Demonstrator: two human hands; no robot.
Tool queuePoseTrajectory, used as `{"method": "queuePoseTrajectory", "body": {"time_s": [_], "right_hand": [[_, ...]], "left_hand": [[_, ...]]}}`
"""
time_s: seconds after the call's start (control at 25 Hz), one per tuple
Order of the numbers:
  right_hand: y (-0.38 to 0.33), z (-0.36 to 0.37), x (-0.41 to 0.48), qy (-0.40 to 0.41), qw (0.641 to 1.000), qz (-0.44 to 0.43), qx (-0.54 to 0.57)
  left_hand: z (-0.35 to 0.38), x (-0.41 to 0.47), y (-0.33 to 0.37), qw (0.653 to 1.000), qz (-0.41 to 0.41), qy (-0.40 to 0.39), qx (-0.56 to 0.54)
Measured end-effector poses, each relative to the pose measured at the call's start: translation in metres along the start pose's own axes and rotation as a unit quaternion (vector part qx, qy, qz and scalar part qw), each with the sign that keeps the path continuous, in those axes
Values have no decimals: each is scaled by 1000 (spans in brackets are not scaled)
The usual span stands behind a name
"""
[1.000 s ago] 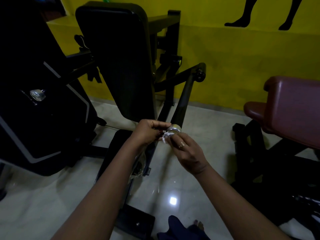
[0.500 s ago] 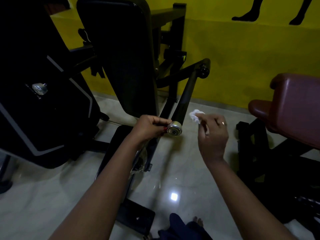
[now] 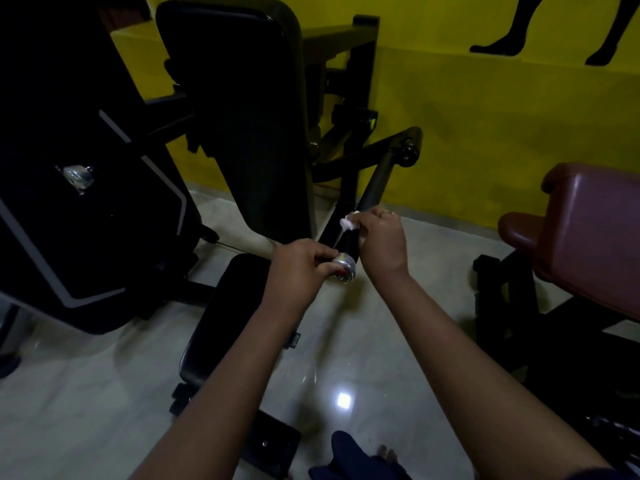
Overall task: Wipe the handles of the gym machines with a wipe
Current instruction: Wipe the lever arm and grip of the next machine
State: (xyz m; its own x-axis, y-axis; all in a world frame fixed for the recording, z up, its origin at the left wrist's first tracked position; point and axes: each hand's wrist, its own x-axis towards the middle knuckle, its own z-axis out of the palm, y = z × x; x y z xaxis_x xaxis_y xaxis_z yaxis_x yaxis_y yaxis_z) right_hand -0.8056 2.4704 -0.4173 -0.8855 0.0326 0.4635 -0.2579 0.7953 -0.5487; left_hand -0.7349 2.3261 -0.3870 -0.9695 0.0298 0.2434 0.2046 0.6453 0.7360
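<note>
A black padded handle bar [image 3: 375,181] of a gym machine slopes down toward me and ends in a silver cap [image 3: 344,268]. My left hand [image 3: 299,263] grips the bar's near end just behind that cap. My right hand [image 3: 379,240] is wrapped round the bar a little higher up, pressing a crumpled white wipe [image 3: 348,222] against the grip. Only a small part of the wipe shows at my fingers; the rest is hidden under the hand.
The machine's tall black back pad [image 3: 242,126] and seat [image 3: 221,323] stand left of the bar. A large black weight housing [image 3: 69,174] fills the far left. A maroon padded bench [image 3: 595,237] is at the right. Yellow wall [image 3: 485,133] behind, glossy tiled floor [image 3: 69,393] below.
My right hand, which held the wipe in the air to the right of the bar, has come back and closed the wipe round the grip above the cap. The left hand kept its hold.
</note>
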Motion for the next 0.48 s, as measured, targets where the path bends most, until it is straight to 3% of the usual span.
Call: {"method": "queuePoseTrajectory", "body": {"time_s": [0.12,0.32,0.4,0.48], "right_hand": [[0,-15,-40,13,997,-50,55],[25,-10,-25,18,976,-215,14],[36,3,10,-13,979,-201,-31],[38,10,41,-65,990,-116,-39]], "left_hand": [[6,-2,-7,990,124,18,66],[16,-9,-11,987,141,53,50],[16,-9,-7,988,135,64,42],[16,-11,-4,988,129,72,33]]}}
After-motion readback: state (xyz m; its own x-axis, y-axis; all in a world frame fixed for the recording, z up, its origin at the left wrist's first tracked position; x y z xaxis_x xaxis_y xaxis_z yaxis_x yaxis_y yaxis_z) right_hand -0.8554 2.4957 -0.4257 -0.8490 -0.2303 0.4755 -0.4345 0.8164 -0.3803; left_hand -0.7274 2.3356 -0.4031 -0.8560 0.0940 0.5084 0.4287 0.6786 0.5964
